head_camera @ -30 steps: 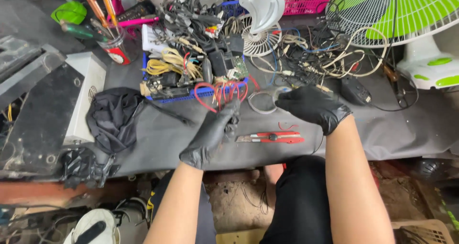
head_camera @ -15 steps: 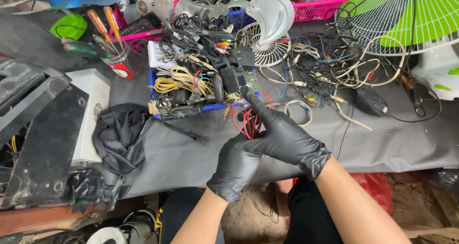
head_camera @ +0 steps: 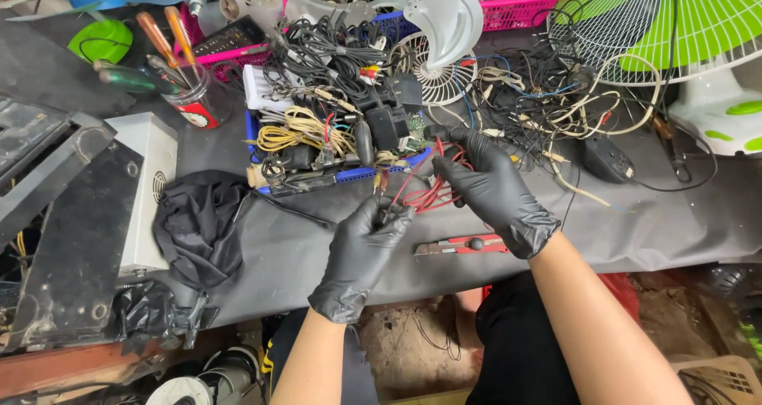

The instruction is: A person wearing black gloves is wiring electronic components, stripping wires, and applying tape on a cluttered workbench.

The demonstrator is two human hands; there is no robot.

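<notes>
Both my hands wear black gloves and hold a tangled bundle of thin red wires (head_camera: 431,192) above the grey-covered workbench (head_camera: 317,246). My left hand (head_camera: 361,250) pinches the wire ends near its fingertips. My right hand (head_camera: 490,187) grips the loops from the right side. Just below the hands a red utility knife (head_camera: 464,246) lies flat on the cover. Behind the wires sits a blue tray (head_camera: 333,179) heaped with cables, adapters and yellow cords.
A black cloth (head_camera: 198,222) lies at left beside a white box (head_camera: 147,191). A jar of screwdrivers (head_camera: 190,95) stands at the back left. Loose cables, a small white fan (head_camera: 444,48), a pink basket (head_camera: 524,4) and a green-bladed fan (head_camera: 683,48) crowd the back.
My hands, overlapping half a second ago, have separated; the left now pinches the wire ends while the right holds the loops. The knife is uncovered again.
</notes>
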